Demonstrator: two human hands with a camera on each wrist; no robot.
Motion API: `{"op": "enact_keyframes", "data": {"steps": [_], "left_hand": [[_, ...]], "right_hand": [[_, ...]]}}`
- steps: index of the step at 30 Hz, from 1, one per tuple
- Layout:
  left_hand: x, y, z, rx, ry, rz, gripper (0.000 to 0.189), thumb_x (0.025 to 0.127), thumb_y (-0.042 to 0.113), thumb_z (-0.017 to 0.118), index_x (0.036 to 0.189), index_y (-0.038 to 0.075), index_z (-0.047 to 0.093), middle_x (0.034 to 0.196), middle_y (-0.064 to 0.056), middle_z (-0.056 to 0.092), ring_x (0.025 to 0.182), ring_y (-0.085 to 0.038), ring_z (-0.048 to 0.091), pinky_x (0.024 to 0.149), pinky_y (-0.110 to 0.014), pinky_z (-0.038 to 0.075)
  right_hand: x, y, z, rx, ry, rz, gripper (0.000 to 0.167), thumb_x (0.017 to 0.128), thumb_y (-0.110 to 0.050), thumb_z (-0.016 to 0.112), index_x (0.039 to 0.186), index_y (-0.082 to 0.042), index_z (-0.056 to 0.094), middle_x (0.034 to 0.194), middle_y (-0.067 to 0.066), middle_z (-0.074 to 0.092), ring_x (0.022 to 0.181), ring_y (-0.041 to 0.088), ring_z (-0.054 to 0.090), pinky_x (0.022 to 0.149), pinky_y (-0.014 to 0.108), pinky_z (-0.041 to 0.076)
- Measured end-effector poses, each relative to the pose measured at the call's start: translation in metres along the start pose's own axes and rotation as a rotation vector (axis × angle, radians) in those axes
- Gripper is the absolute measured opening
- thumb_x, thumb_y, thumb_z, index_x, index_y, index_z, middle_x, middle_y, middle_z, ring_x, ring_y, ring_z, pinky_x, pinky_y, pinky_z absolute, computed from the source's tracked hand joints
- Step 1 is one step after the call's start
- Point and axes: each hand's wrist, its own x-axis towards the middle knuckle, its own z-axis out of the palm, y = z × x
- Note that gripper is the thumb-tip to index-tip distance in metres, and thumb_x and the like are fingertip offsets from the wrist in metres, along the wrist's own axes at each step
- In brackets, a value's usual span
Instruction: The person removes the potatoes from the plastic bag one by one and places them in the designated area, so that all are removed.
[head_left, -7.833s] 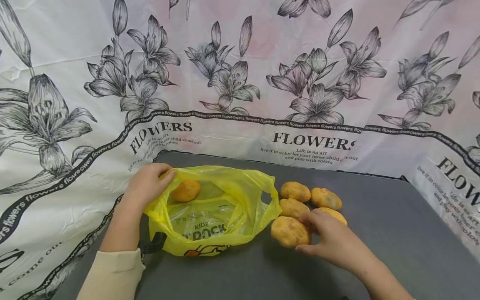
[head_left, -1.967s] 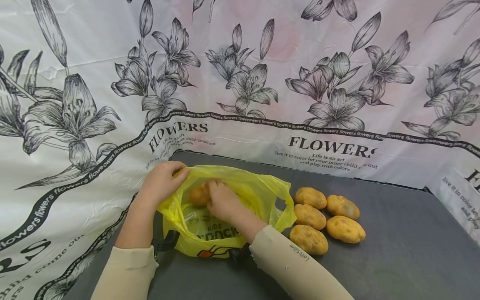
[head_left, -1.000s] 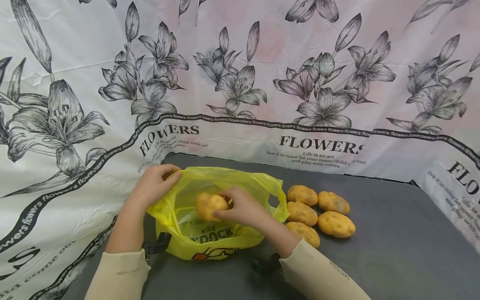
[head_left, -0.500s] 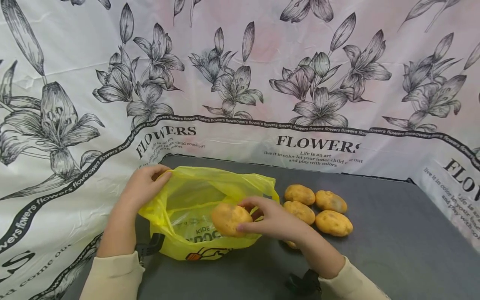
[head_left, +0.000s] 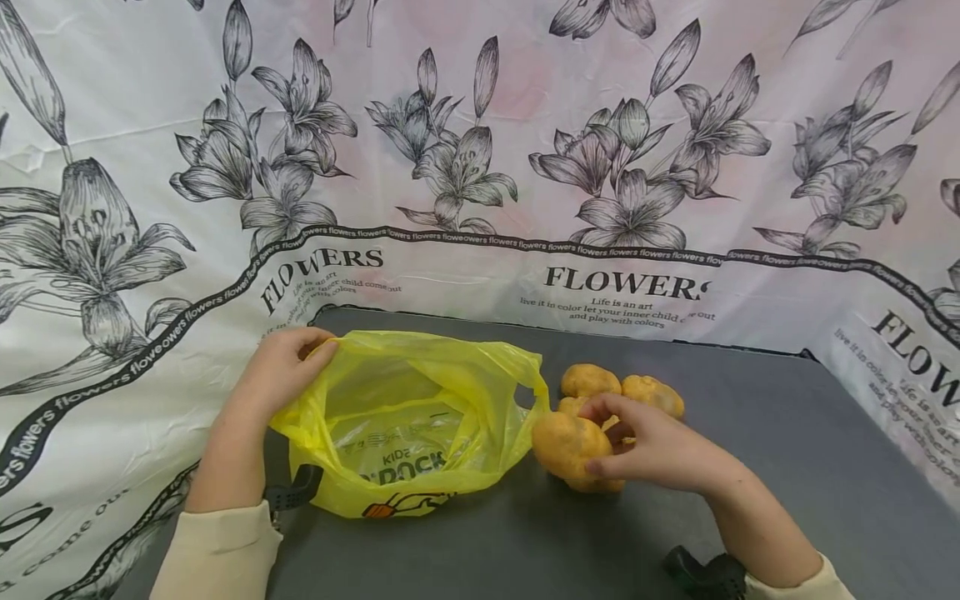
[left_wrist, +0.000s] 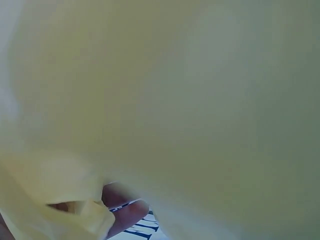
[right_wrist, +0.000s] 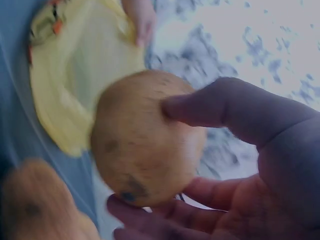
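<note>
My left hand pinches the left rim of a yellow plastic bag, which stands with its mouth spread and printed lettering showing inside. In the left wrist view the bag's film fills most of the picture, with fingertips low down. My right hand grips a potato between thumb and fingers, just right of the bag. The right wrist view shows this potato up close, with a dark spot on its skin. Several other potatoes lie behind and below it, some partly hidden.
The dark grey table extends right and in front. A floral printed sheet hangs around its back and sides. Dark wrist camera mounts are on both wrists.
My right hand has reached into the bag, taken hold of the potato there and brought it out rightward over the other potatoes. My left hand has kept its hold on the rim.
</note>
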Motion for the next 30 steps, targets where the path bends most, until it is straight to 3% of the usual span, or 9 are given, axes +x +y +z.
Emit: {"op": "enact_keyframes", "data": {"steps": [5, 9, 12, 23, 30], "left_hand": [[0.001, -0.002, 0.0, 0.01, -0.006, 0.005, 0.034, 0.108, 0.026, 0.056, 0.126, 0.0, 0.069, 0.121, -0.02, 0.068, 0.11, -0.038, 0.061, 0.099, -0.057, 0.048], [-0.001, -0.006, -0.001, 0.012, -0.013, 0.005, 0.035, 0.108, 0.027, 0.056, 0.126, 0.001, 0.069, 0.122, -0.02, 0.068, 0.111, -0.038, 0.061, 0.099, -0.057, 0.048], [-0.003, -0.009, -0.002, 0.015, -0.014, 0.001, 0.035, 0.108, 0.027, 0.056, 0.126, 0.001, 0.069, 0.121, -0.02, 0.068, 0.111, -0.038, 0.06, 0.099, -0.058, 0.047], [-0.008, -0.012, -0.008, 0.021, 0.006, 0.002, 0.035, 0.107, 0.028, 0.056, 0.125, 0.001, 0.07, 0.121, -0.021, 0.068, 0.111, -0.039, 0.06, 0.099, -0.059, 0.047], [-0.007, -0.012, -0.009, 0.03, 0.003, 0.0, 0.035, 0.108, 0.029, 0.056, 0.126, 0.002, 0.07, 0.122, -0.021, 0.068, 0.11, -0.039, 0.06, 0.098, -0.059, 0.047]], "right_hand": [[-0.021, 0.012, -0.027, -0.171, 0.037, 0.07, 0.051, 0.084, -0.029, 0.086, 0.121, -0.008, 0.059, 0.12, 0.009, 0.06, 0.11, 0.028, 0.061, 0.078, 0.034, 0.059], [-0.035, 0.023, -0.043, -0.254, 0.032, 0.144, 0.053, 0.079, -0.03, 0.089, 0.119, -0.007, 0.062, 0.109, 0.006, 0.063, 0.097, 0.025, 0.062, 0.069, 0.033, 0.056], [-0.04, 0.029, -0.05, -0.298, 0.02, 0.199, 0.055, 0.076, -0.026, 0.09, 0.118, -0.003, 0.063, 0.105, 0.006, 0.062, 0.091, 0.023, 0.061, 0.07, 0.035, 0.054], [-0.031, 0.04, -0.047, -0.377, -0.053, 0.335, 0.048, 0.071, -0.013, 0.088, 0.111, -0.001, 0.065, 0.101, 0.006, 0.062, 0.093, 0.024, 0.058, 0.078, 0.042, 0.051], [-0.021, 0.038, -0.043, -0.419, -0.066, 0.388, 0.043, 0.069, -0.005, 0.085, 0.107, -0.003, 0.064, 0.095, 0.005, 0.059, 0.085, 0.024, 0.053, 0.072, 0.04, 0.048]]}}
